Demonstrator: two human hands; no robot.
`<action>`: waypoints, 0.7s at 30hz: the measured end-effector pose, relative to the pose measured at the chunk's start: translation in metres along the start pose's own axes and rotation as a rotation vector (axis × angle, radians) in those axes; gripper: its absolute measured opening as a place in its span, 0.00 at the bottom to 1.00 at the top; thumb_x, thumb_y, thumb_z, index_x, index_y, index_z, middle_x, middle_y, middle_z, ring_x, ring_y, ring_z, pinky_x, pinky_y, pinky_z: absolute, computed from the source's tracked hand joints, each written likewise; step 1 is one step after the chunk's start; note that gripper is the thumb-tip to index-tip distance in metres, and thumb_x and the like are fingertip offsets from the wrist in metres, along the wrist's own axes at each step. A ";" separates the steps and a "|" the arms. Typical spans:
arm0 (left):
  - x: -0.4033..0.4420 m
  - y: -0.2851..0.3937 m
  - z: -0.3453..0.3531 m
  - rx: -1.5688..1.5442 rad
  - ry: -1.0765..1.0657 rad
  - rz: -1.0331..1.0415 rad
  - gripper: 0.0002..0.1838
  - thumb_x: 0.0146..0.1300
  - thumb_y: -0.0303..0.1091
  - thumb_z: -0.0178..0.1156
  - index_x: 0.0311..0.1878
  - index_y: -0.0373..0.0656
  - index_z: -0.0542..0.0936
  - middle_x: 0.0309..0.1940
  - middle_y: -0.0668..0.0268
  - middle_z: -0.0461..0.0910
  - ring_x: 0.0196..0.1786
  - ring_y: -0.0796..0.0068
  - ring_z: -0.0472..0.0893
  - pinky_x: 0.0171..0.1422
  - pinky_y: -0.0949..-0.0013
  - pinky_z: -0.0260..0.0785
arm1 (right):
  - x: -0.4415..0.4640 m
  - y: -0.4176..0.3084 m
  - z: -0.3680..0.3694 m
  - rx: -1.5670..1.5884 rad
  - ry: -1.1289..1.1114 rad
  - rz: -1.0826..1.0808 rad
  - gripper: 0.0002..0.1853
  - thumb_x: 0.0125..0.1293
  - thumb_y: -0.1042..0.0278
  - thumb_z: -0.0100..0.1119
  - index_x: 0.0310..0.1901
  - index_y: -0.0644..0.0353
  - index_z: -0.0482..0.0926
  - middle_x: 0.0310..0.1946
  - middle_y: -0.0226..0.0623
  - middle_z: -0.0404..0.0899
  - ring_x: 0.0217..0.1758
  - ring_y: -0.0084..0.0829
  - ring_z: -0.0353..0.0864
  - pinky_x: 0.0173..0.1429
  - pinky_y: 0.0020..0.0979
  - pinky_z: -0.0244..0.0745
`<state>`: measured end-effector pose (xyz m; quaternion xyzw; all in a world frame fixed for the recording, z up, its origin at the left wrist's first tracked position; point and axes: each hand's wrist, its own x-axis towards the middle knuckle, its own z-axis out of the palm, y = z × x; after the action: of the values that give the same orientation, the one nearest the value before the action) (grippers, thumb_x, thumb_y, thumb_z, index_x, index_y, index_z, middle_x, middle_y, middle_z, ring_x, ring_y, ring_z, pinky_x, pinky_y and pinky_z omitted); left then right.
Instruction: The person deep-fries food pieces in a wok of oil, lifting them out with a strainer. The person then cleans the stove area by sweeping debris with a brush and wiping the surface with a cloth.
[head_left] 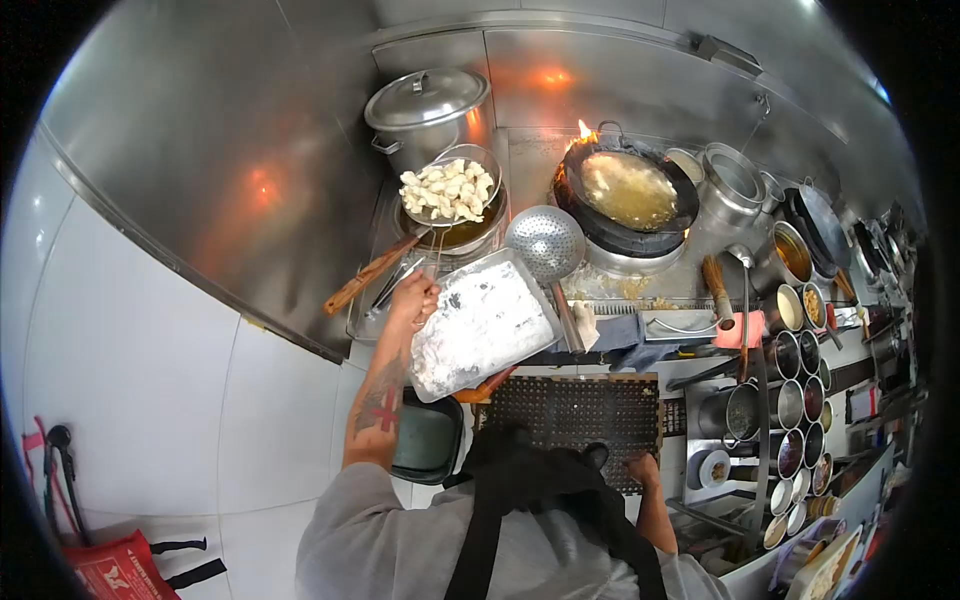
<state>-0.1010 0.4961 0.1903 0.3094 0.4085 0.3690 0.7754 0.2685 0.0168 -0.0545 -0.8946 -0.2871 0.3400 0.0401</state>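
Observation:
My left hand (414, 299) is closed around the wire handle of a mesh strainer (484, 160). Pale, lumpy pieces of food (448, 190) fill the strainer, which is above a pot of brown liquid (462, 234). Just right of that hand, a metal tray (540, 295) dusted with white powder sits tilted near the counter edge. My right hand (643, 468) hangs low by my side, away from the stove; its fingers are too small to make out. At the back right, a black wok (684, 205) holds bubbling oil, with flames at its left rim.
A perforated ladle (545, 243) lies between tray and wok. A wooden-handled tool (375, 270) projects on the left. Behind stands a lidded stockpot (428, 100). Several seasoning containers (789, 403) line the right side. A dark perforated mat (570, 408) covers the floor.

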 end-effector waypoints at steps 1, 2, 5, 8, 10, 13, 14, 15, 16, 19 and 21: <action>0.009 -0.014 -0.006 0.064 0.010 0.016 0.14 0.65 0.28 0.47 0.53 0.45 0.63 0.22 0.62 0.69 0.13 0.85 0.60 0.11 0.81 0.47 | -0.004 -0.002 -0.006 0.031 -0.002 -0.062 0.16 0.49 0.58 0.59 0.35 0.59 0.82 0.38 0.49 0.80 0.45 0.46 0.79 0.50 0.39 0.74; 0.016 -0.025 -0.012 0.128 0.020 0.032 0.13 0.66 0.30 0.48 0.53 0.46 0.64 0.23 0.61 0.70 0.13 0.84 0.60 0.11 0.81 0.49 | -0.008 -0.004 -0.012 0.063 -0.006 -0.124 0.16 0.49 0.58 0.59 0.36 0.59 0.82 0.39 0.48 0.80 0.45 0.45 0.80 0.50 0.38 0.74; 0.023 -0.030 -0.025 -0.062 -0.041 -0.081 0.17 0.66 0.42 0.50 0.53 0.45 0.65 0.30 0.52 0.75 0.14 0.81 0.65 0.14 0.83 0.56 | -0.025 -0.008 -0.027 0.128 0.045 -0.079 0.15 0.49 0.57 0.59 0.35 0.58 0.83 0.38 0.47 0.81 0.46 0.43 0.80 0.50 0.37 0.73; -0.010 -0.022 -0.012 -0.262 0.023 -0.100 0.31 0.64 0.59 0.47 0.56 0.40 0.64 0.45 0.37 0.73 0.24 0.73 0.75 0.24 0.77 0.68 | -0.035 0.000 -0.031 0.099 0.087 -0.120 0.15 0.50 0.57 0.59 0.36 0.56 0.83 0.39 0.46 0.81 0.47 0.42 0.79 0.50 0.37 0.73; -0.016 -0.037 -0.026 -0.393 0.098 -0.155 0.36 0.64 0.62 0.43 0.59 0.37 0.65 0.46 0.37 0.73 0.29 0.72 0.75 0.32 0.71 0.71 | -0.050 0.002 -0.032 0.068 0.086 -0.123 0.15 0.50 0.57 0.60 0.37 0.56 0.83 0.39 0.47 0.81 0.46 0.43 0.79 0.50 0.37 0.73; -0.005 -0.086 -0.069 -0.414 0.014 -0.293 0.35 0.65 0.61 0.42 0.57 0.35 0.68 0.40 0.48 0.76 0.25 0.76 0.71 0.27 0.74 0.66 | -0.065 0.013 -0.021 0.055 0.058 -0.046 0.15 0.51 0.57 0.60 0.38 0.55 0.83 0.39 0.47 0.81 0.46 0.44 0.79 0.50 0.37 0.73; -0.008 -0.100 -0.072 -0.411 0.010 -0.305 0.35 0.65 0.61 0.42 0.57 0.35 0.68 0.40 0.48 0.76 0.25 0.76 0.71 0.27 0.74 0.66 | -0.070 0.023 -0.011 0.068 0.022 0.029 0.15 0.51 0.57 0.60 0.39 0.55 0.82 0.39 0.47 0.81 0.46 0.44 0.79 0.50 0.37 0.73; -0.011 -0.113 -0.073 -0.353 -0.069 -0.331 0.34 0.65 0.60 0.42 0.55 0.34 0.70 0.36 0.53 0.75 0.23 0.78 0.68 0.24 0.76 0.62 | -0.076 0.032 -0.001 0.069 0.022 0.038 0.15 0.51 0.57 0.60 0.39 0.55 0.82 0.39 0.47 0.81 0.46 0.44 0.79 0.50 0.37 0.73; -0.013 -0.119 -0.069 -0.296 -0.147 -0.355 0.33 0.65 0.59 0.43 0.52 0.33 0.72 0.32 0.59 0.75 0.21 0.80 0.65 0.22 0.78 0.58 | -0.079 0.043 0.011 0.100 0.030 0.058 0.15 0.51 0.57 0.61 0.38 0.56 0.82 0.38 0.46 0.81 0.45 0.44 0.79 0.50 0.37 0.73; -0.024 -0.133 -0.046 -0.205 -0.154 -0.412 0.31 0.66 0.57 0.44 0.50 0.34 0.74 0.27 0.63 0.73 0.19 0.81 0.63 0.20 0.80 0.53 | -0.081 0.071 0.043 0.037 -0.056 0.076 0.17 0.50 0.56 0.63 0.39 0.58 0.82 0.36 0.44 0.82 0.45 0.43 0.80 0.50 0.36 0.72; -0.025 -0.138 -0.040 -0.206 -0.144 -0.432 0.30 0.66 0.56 0.45 0.50 0.35 0.74 0.27 0.63 0.73 0.19 0.81 0.63 0.19 0.80 0.53 | -0.103 0.056 0.036 0.183 -0.111 0.175 0.23 0.50 0.52 0.64 0.43 0.61 0.80 0.43 0.50 0.79 0.51 0.47 0.76 0.54 0.38 0.71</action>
<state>-0.1011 0.4090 0.0735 0.1597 0.3688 0.2116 0.8909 0.2108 -0.0898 -0.0370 -0.8887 -0.1777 0.4158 0.0758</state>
